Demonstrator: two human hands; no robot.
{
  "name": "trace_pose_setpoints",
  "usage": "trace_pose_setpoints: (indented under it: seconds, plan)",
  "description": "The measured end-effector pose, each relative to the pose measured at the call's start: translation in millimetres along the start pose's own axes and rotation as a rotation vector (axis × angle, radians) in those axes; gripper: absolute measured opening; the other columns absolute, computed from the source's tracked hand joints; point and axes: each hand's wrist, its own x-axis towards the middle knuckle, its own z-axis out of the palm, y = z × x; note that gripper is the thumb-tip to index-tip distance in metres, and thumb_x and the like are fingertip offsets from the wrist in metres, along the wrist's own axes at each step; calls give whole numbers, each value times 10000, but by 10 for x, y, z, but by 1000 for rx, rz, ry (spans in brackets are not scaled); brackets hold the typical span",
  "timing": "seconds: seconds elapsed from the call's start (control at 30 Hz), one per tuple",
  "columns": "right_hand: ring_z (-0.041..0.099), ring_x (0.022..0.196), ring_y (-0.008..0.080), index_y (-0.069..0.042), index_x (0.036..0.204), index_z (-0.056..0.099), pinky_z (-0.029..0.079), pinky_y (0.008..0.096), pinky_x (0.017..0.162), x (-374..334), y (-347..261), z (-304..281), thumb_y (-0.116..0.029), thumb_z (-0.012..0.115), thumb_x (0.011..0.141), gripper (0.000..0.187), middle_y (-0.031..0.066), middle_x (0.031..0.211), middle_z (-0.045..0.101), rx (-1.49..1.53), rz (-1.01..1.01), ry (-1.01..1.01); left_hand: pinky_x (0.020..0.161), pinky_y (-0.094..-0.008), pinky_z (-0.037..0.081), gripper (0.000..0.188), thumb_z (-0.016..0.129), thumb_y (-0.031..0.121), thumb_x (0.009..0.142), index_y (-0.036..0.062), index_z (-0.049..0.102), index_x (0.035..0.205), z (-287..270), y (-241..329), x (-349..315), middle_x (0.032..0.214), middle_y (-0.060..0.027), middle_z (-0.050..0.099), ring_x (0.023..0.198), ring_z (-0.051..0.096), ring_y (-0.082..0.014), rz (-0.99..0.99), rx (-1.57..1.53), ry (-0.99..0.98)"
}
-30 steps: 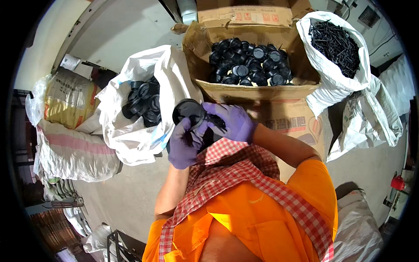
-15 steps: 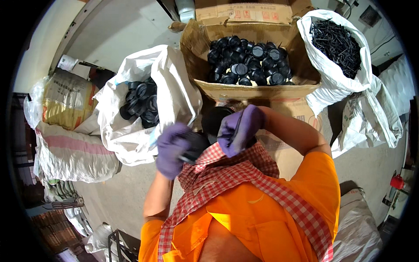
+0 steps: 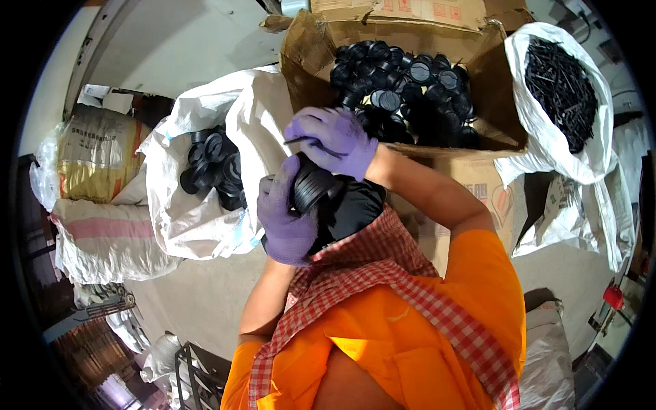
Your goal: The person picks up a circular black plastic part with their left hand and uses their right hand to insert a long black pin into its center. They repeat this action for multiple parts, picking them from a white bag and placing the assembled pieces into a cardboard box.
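Observation:
My left hand (image 3: 288, 215), in a purple glove, is closed around a black round plastic part with a ribbed side (image 3: 314, 188), held over my lap. Just above it is my right hand (image 3: 333, 140), also gloved in purple. Its fingers pinch a thin black plastic stick (image 3: 309, 141), which crosses beneath the fingers near the top of the part. Whether the stick touches the part I cannot tell. More round black parts (image 3: 213, 164) fill an open white sack (image 3: 263, 116) on the left. Thin black sticks (image 3: 560, 92) fill another white sack (image 3: 523, 55) on the right.
A cardboard box (image 3: 502, 89) ahead holds many black round pieces (image 3: 389, 101). Full sacks (image 3: 113, 239) lie at the far left. A dark metal frame (image 3: 188, 369) stands low on the left. A pale sack (image 3: 543, 355) rests at the lower right.
My right hand has moved left and away from me, over the left hand. My left hand has shifted slightly right with the round part turned into view. The whole view has shifted a little.

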Motion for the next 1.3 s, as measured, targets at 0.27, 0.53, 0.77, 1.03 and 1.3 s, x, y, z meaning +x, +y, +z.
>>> trace_pose_setpoints:
  seconds: [0.27, 0.53, 0.77, 1.03, 1.3]
  plan:
    - [612, 993, 340, -95, 1032, 641, 497, 411, 850, 13, 2392, -65, -157, 603, 783, 260, 165, 1051, 641, -552, 817, -387, 1042, -398, 342, 736, 758, 44, 660, 40, 456, 1331, -785, -750, 235, 1354, -180, 434, 1255, 421, -300, -206, 331, 231]
    - [595, 1066, 335, -137, 1139, 621, 474, 408, 911, -948, 3017, 1239, -144, 551, 799, 347, 159, 1152, 621, -555, 729, -1105, 1098, -415, 247, 554, 595, -55, 781, -7, 445, 1312, -530, -626, 153, 1444, -150, 339, 1329, 335, -268, -169, 155, 304]
    - [602, 970, 376, -64, 983, 653, 478, 430, 857, -681, 2592, 675, -389, 547, 844, 368, 205, 1001, 646, -429, 745, -605, 944, -401, 436, 310, 640, -91, 708, -7, 607, 1004, -343, -400, -17, 1155, -200, 590, 1082, 569, -349, -35, -16, 5]
    - [644, 761, 313, -58, 944, 658, 510, 369, 699, -148, 692, -717, -238, 606, 837, 216, 149, 825, 661, 3, 345, -142, 868, -308, 467, 701, 653, 62, 796, -8, 294, 1393, 68, -8, 210, 1285, -136, 482, 1071, 551, -215, -602, -870, -88]
    - [600, 996, 299, -129, 1201, 572, 478, 389, 866, -688, -327, -333, -309, 656, 795, 452, 144, 1192, 552, 24, 135, -124, 774, -363, 562, 394, 538, 157, 857, -10, 485, 1210, -9, 29, -32, 1050, -125, 611, 957, 621, -222, -839, -1348, -289]
